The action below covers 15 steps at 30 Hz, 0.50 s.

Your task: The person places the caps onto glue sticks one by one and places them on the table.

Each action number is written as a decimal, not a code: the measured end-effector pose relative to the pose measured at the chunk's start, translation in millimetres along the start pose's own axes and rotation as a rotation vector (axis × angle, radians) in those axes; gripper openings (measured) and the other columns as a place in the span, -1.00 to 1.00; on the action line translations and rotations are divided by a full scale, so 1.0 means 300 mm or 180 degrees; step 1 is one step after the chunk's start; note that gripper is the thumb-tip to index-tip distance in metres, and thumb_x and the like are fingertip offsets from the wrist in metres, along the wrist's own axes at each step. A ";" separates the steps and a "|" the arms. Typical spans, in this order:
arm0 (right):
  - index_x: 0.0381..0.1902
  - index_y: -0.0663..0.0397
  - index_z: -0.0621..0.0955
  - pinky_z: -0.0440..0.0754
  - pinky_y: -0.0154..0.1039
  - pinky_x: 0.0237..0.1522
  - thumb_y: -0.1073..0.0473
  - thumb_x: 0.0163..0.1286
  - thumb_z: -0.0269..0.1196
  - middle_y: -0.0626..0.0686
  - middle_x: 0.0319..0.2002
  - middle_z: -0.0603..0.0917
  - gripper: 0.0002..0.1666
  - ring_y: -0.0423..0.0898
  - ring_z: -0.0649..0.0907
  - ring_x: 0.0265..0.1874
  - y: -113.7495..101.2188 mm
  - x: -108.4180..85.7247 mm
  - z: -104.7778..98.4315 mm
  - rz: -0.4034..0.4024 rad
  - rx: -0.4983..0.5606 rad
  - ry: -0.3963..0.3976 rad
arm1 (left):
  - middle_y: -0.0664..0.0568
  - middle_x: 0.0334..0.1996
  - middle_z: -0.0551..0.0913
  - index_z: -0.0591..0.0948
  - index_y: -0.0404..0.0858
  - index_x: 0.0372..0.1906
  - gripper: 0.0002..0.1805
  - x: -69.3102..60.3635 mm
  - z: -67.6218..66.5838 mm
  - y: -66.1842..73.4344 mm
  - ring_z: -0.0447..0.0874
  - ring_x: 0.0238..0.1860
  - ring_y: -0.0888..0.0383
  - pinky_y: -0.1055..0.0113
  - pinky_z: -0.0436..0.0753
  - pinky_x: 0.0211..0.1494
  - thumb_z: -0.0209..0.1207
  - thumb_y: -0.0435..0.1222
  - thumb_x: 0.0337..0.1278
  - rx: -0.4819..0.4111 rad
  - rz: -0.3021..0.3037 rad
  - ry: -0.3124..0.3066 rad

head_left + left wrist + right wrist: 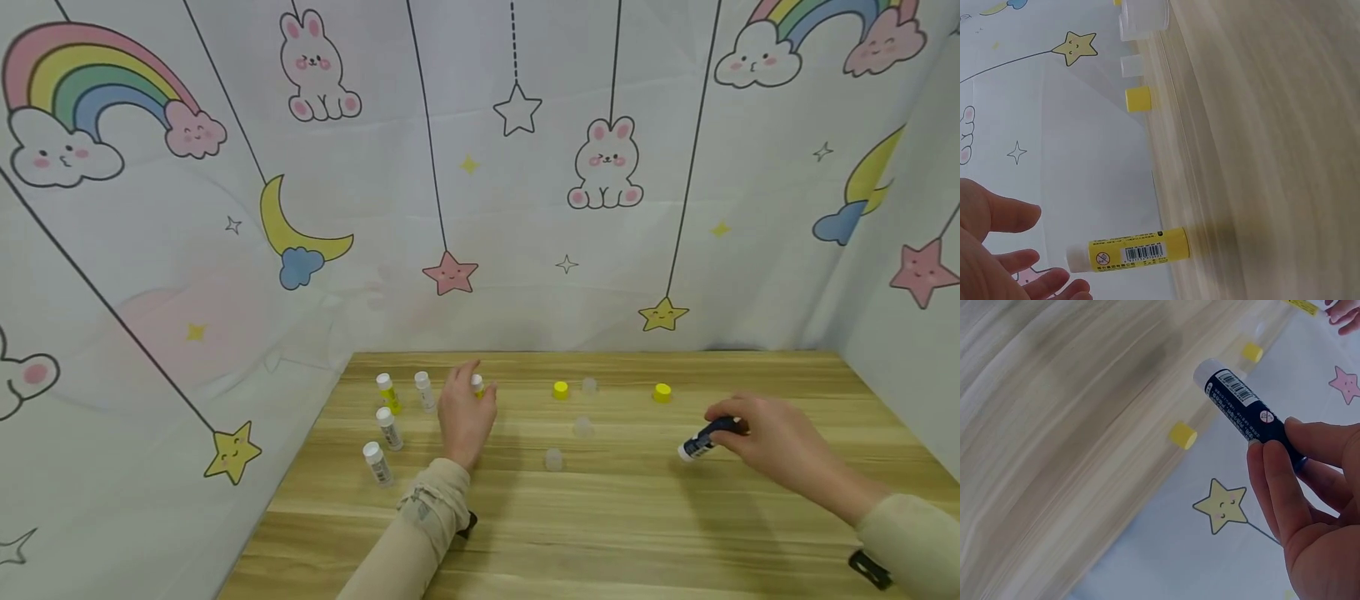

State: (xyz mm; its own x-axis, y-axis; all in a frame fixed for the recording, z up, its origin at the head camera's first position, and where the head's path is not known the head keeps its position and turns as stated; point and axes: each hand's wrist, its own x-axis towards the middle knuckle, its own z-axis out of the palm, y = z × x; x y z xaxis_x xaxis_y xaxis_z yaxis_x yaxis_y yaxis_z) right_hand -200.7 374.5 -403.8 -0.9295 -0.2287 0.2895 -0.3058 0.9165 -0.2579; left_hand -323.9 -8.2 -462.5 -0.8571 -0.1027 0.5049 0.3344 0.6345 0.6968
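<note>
My right hand [772, 437] pinches a dark blue glue stick [1250, 409] between thumb and fingers, above the table's right side. Its white end points down and to the left in the head view. On the left, my left hand [467, 412] is beside a yellow glue stick [1138, 250] that stands upright with its white end up. In the left wrist view the thumb and fingers are spread near that white end, with no grip on it. Most of this stick is hidden behind the hand in the head view.
Left of the left hand stand another yellow glue stick [388, 395] and several clear ones [378, 465]. Two yellow caps [561, 390] [662, 392] and several translucent caps [553, 459] lie across the middle of the wooden table [600, 533]. A printed curtain [525, 208] hangs behind.
</note>
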 end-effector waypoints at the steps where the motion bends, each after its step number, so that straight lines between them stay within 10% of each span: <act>1: -0.18 0.08 0.77 0.55 -0.29 -0.50 0.23 0.12 0.54 -0.14 -0.35 0.66 -0.72 -0.26 0.59 -0.47 0.005 -0.004 -0.004 0.0008 -0.0005 -0.0014 | -0.13 0.09 0.62 0.61 -0.22 0.22 -0.47 0.001 0.002 -0.003 0.66 0.00 -0.11 0.00 0.64 0.03 0.45 -0.34 0.11 0.0005 -0.0021 0.0000; 15: -0.20 0.11 0.76 0.49 -0.30 -0.56 0.22 0.09 0.55 -0.10 -0.37 0.67 -0.71 -0.29 0.55 -0.53 0.102 -0.063 -0.043 0.0162 -0.0113 -0.0171 | -0.19 0.05 0.63 0.60 -0.26 0.20 -0.46 0.012 0.031 -0.042 0.67 -0.05 -0.15 -0.06 0.62 0.01 0.46 -0.38 0.07 -0.0134 -0.0195 -0.0016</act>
State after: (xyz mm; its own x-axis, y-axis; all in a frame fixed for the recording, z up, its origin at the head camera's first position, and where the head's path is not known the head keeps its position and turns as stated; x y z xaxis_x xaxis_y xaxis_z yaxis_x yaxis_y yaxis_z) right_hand -189.9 411.2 -405.4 -0.9537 -0.1978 0.2267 -0.2512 0.9382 -0.2380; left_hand -335.0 -9.4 -474.2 -0.8784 -0.1364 0.4581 0.2974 0.5944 0.7472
